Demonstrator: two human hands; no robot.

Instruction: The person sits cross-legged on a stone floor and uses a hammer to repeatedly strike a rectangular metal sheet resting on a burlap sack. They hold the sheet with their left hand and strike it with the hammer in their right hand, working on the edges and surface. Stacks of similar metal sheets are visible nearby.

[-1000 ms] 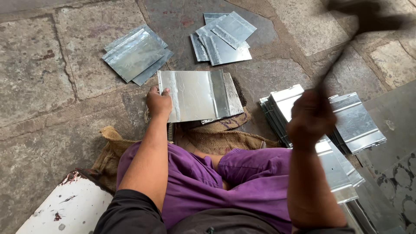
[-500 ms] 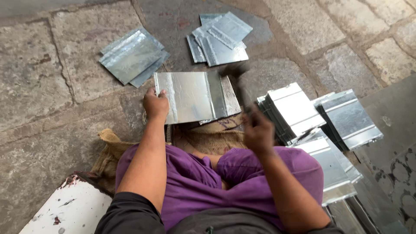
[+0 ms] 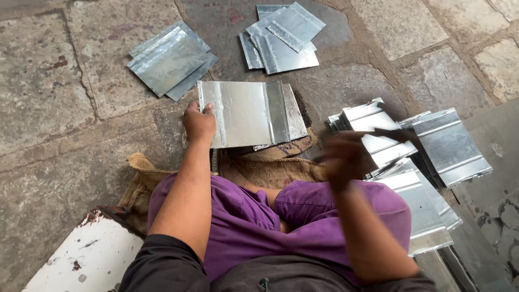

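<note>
Forward, left grip (image 3: 199,123) pinning metal sheet (image 3: 246,113)

Two hands show: the left hand (image 3: 199,122) and the blurred right hand (image 3: 341,158). Metal sheets lie in four groups: two small piles (image 3: 168,59) (image 3: 282,37) on the stone, one worked sheet (image 3: 246,112), and a big stack (image 3: 416,157), too overlapped to count. One burlap sack (image 3: 270,165).

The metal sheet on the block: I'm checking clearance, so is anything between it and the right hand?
Nothing visible lies between them. The right hand is blurred, apart from the metal sheet, which the left hand holds at its left edge. Only burlap sacking lies below that gap.
</note>
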